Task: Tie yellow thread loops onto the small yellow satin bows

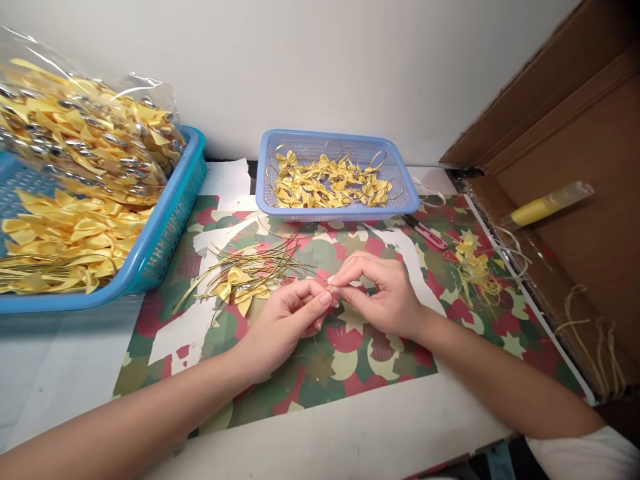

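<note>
My left hand and my right hand meet over the middle of the patterned sheet, fingertips pinched closely together. Between them is a thin cord, mostly hidden by the fingers; only a faint strand shows around them. Just left of my left hand lies a loose bunch of gold cords, spread across the sheet. Yellow ribbon bows rest at the near side of that bunch, close to my left wrist.
A blue basket at the back holds bows with looped cords. On the left, a larger blue basket carries loose bows and a clear bag of bows. Pink-handled snippers and yellow scraps lie right, beside a cardboard wall.
</note>
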`<state>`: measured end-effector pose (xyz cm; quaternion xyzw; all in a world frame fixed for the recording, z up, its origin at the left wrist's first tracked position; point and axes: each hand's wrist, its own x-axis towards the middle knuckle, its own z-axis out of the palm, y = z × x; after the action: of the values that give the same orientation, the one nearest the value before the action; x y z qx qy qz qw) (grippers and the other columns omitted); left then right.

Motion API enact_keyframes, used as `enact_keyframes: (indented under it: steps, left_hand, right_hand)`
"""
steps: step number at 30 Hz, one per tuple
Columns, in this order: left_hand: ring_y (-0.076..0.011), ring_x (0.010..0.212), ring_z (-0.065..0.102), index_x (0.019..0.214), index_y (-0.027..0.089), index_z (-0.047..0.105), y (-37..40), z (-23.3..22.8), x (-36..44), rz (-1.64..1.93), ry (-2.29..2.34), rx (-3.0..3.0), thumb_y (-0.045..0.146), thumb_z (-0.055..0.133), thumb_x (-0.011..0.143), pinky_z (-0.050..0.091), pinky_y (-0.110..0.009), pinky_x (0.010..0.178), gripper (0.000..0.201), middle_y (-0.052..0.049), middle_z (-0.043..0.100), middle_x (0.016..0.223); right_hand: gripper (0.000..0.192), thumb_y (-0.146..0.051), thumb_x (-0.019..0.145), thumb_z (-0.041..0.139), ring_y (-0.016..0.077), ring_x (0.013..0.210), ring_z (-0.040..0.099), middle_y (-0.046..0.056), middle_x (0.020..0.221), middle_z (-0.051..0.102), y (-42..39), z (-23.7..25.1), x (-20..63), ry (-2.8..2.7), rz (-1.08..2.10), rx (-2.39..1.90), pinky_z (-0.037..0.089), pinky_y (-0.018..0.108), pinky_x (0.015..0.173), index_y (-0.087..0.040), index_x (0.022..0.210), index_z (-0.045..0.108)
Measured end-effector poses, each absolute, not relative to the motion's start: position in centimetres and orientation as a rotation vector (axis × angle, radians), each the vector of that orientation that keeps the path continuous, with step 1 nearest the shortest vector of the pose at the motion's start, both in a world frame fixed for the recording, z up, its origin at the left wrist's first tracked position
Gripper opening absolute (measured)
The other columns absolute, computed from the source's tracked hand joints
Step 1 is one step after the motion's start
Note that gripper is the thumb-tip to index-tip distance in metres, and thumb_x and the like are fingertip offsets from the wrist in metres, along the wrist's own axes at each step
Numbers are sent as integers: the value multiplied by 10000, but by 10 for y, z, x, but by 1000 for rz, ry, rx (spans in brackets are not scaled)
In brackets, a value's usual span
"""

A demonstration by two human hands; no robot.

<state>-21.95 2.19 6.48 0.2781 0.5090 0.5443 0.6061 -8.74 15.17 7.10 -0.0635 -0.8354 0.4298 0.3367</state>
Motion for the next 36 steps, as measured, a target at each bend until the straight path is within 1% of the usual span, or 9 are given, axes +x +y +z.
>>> enact_keyframes:
  steps: [7, 9, 12, 15, 20, 23, 27, 33, 36]
  left_hand:
    - [-71, 509, 287, 703, 168, 521, 23, 65, -221, 1256, 1178, 659, 441, 634, 886, 235, -198, 473, 347, 54, 427, 572]
    - [-71, 510, 293, 712, 167, 538, 22, 65, -221, 1260, 1202, 659, 439, 639, 884, 240, -197, 477, 337, 53, 430, 574]
    - [-81, 544, 366, 729, 164, 568, 21, 64, -222, 1295, 1258, 663, 464, 651, 866, 275, -201, 494, 340, 22, 517, 634]
    - [-93, 547, 390, 742, 171, 593, 21, 65, -222, 1330, 1338, 668, 489, 657, 851, 307, -212, 503, 343, 7, 569, 655]
    - [-95, 526, 398, 723, 180, 617, 21, 68, -223, 1439, 1404, 649, 467, 673, 851, 351, -205, 509, 320, 43, 479, 547]
    - [-92, 546, 453, 717, 179, 647, 22, 69, -224, 1479, 1382, 638, 426, 698, 844, 393, -198, 521, 282, 26, 557, 596]
    - [-100, 581, 539, 725, 184, 699, 23, 70, -223, 1506, 1365, 680, 385, 723, 831, 469, -206, 566, 228, -3, 658, 679]
    - [-151, 626, 621, 749, 180, 720, 22, 71, -222, 1501, 1435, 736, 394, 740, 799, 512, -247, 573, 221, -36, 717, 728]
    - [-149, 616, 624, 730, 181, 718, 21, 72, -222, 1498, 1473, 778, 348, 743, 794, 506, -246, 571, 181, -28, 717, 709]
  right_hand:
    - [80, -130, 859, 623, 122, 675, 625, 13, 727, 680, 149, 73, -87, -2226, 1142, -241, 508, 252, 611, -174, 794, 638]
    - [48, -160, 859, 639, 124, 707, 655, 15, 764, 709, 149, 76, -88, -2223, 1277, -352, 526, 248, 637, -174, 878, 681]
    - [195, -199, 840, 679, 138, 760, 702, 19, 813, 753, 153, 81, -87, -2136, 1578, -543, 565, 261, 706, -182, 1028, 727]
    - [148, -247, 809, 719, 151, 720, 711, 28, 790, 765, 158, 88, -87, -2082, 1750, -668, 577, 270, 668, -176, 928, 768]
    - [109, -245, 810, 711, 139, 686, 694, 42, 772, 762, 160, 94, -87, -2120, 1835, -709, 552, 246, 606, -152, 841, 758]
    - [122, -248, 836, 684, 124, 656, 679, 41, 718, 747, 156, 95, -88, -2107, 1976, -702, 544, 241, 620, -138, 820, 731]
    - [212, -344, 833, 698, 128, 693, 663, 46, 720, 736, 150, 95, -88, -2085, 2068, -647, 537, 255, 656, -141, 775, 711]
    - [303, -448, 826, 697, 126, 670, 644, 39, 682, 728, 148, 90, -89, -2065, 2138, -613, 513, 265, 635, -151, 769, 704]
    - [314, -457, 823, 699, 118, 654, 631, 27, 669, 713, 148, 86, -89, -2040, 2204, -569, 505, 264, 638, -155, 739, 688]
